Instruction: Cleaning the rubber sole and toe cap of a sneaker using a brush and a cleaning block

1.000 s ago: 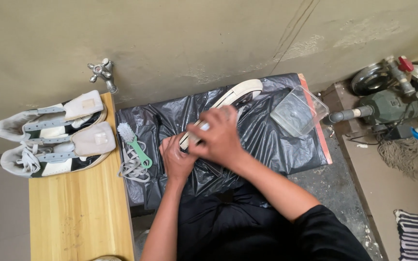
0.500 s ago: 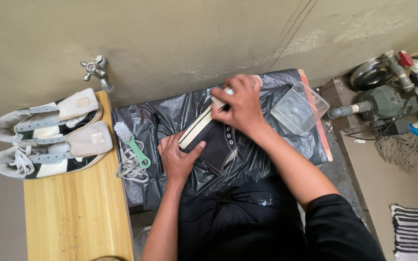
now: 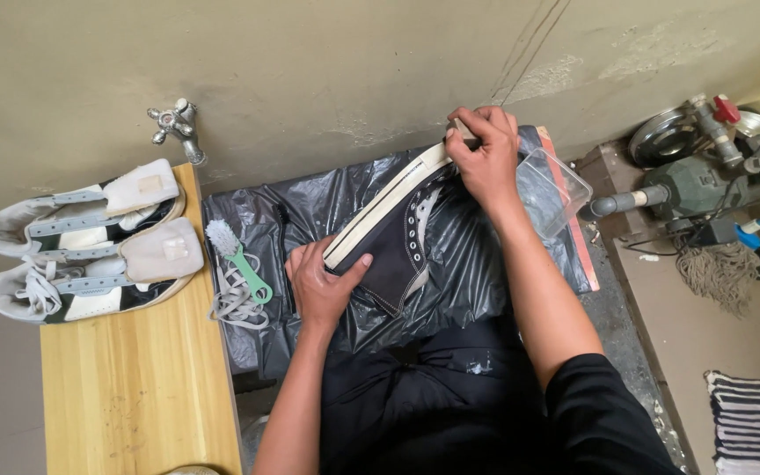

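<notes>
Clear square plastic container at right edge of black plastic sheet covering the worktop, just beside right hand. Black high-top sneaker with cream sole lying on its side across the sheet, sole toward the wall. Left hand clamped on the heel end, thumb over black canvas. Right hand stretched out to the toe end, grip closed around the sole edge there; any small item inside hidden. Green-handled brush and grey laces left of sneaker; pair of white and grey sneakers on wooden worktop.
</notes>
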